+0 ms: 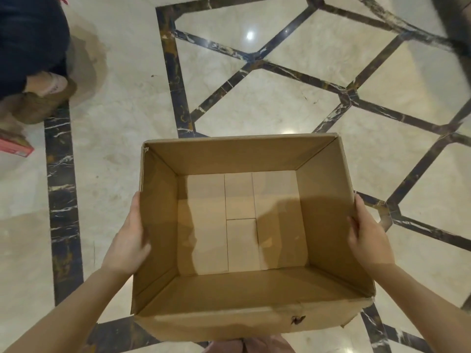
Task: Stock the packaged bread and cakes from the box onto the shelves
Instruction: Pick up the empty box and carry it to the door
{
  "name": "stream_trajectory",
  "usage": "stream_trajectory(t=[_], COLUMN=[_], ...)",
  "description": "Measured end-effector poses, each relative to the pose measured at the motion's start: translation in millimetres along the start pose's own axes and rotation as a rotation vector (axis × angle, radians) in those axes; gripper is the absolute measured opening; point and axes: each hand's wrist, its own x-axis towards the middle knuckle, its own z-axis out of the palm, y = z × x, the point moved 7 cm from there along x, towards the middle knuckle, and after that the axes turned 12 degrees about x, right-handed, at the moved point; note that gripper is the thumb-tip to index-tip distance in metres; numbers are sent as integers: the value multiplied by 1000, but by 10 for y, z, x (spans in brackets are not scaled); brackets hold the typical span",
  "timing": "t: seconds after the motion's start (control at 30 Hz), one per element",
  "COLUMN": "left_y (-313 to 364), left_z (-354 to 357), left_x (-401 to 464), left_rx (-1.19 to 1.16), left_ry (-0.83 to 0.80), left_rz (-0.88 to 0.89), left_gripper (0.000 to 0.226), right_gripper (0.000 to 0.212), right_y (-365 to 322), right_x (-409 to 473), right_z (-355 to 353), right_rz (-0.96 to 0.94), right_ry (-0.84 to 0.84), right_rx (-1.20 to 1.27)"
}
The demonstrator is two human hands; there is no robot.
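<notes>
A brown cardboard box (204, 156) with its top open is held above the marble floor, and nothing lies inside it; only the bare bottom flaps show. My left hand (128, 238) presses flat against the box's left outer wall. My right hand (367, 235) presses against the right outer wall. Both hands grip the box between them. No packaged bread, cakes or shelves are in view.
The floor (280, 93) is cream marble with dark inlaid bands. At the upper left stands another person's leg and brown shoe (43, 98). A red flat package (17, 149) lies at the left edge. Pink clothing (254, 346) shows at the bottom.
</notes>
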Motion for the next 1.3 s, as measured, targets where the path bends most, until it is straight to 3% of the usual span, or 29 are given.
stream_trajectory(t=[0.3, 0.47, 0.67, 0.9, 0.97, 1.1, 1.3], left_y=[523, 1293, 2048, 2724, 3066, 3388, 4321], left_z=[-1488, -2932, -4094, -4787, -4988, -5144, -4993], left_x=[-636, -1146, -1664, -2133, -2366, -2490, -3565], left_rx=[-66, -132, -117, -136, -122, -75, 33], left_ry=[62, 130, 193, 138, 65, 86, -2], left_rz=[37, 162, 310, 537, 694, 858, 1176], left_gripper=[82, 85, 84, 82, 84, 91, 84], right_gripper=[58, 53, 53, 55, 55, 53, 52], right_y=[-787, -1540, -1929, -2070, -1985, -1870, -1325], right_x=[-544, -1012, -1726, -2658, -3295, -3992, -5739], right_z=[-1271, -2779, -4083, -5032, -5295, -5523, -5501], right_rz=[-77, -32, -40, -36, 36, 76, 340], right_ry=[66, 127, 291, 423, 516, 609, 834], right_rx=[103, 182, 202, 250, 255, 256, 315])
